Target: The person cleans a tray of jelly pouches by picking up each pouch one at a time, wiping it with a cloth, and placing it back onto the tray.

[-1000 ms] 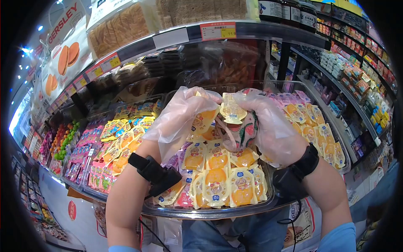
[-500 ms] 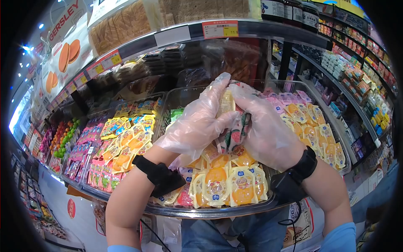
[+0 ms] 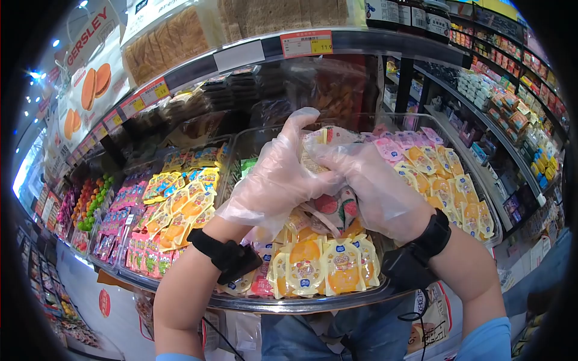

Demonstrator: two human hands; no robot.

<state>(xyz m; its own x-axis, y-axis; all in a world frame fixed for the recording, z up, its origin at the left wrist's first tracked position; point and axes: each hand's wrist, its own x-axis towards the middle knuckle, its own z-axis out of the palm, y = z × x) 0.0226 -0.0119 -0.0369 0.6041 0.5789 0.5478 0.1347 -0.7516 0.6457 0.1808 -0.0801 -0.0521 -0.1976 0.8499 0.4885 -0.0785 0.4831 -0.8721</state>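
Note:
Both of my hands wear thin clear plastic gloves and meet over the middle of a tray of candy. Between them is a soft pale packet printed with red and green fruit (image 3: 328, 206). My left hand (image 3: 271, 180) grips its left side, thumb across the front and one finger pointing up. My right hand (image 3: 382, 189) is closed on the right side, fingers folded over the packet's upper front. Part of the packet is hidden behind the gloves. Just below lie yellow jelly packets (image 3: 308, 265) with orange contents.
The clear tray (image 3: 301, 305) also holds pink packets (image 3: 391, 149) and more yellow ones at right. Left of it are trays of purple and pink sachets (image 3: 114, 216) and small fruit-shaped sweets (image 3: 93, 195). A shelf edge with price tags (image 3: 307, 43) crosses above, carrying bagged bread (image 3: 168, 51).
The packet has turned so its printed lower part faces me more. My right fingers have folded across its front, and my left index finger stands further apart.

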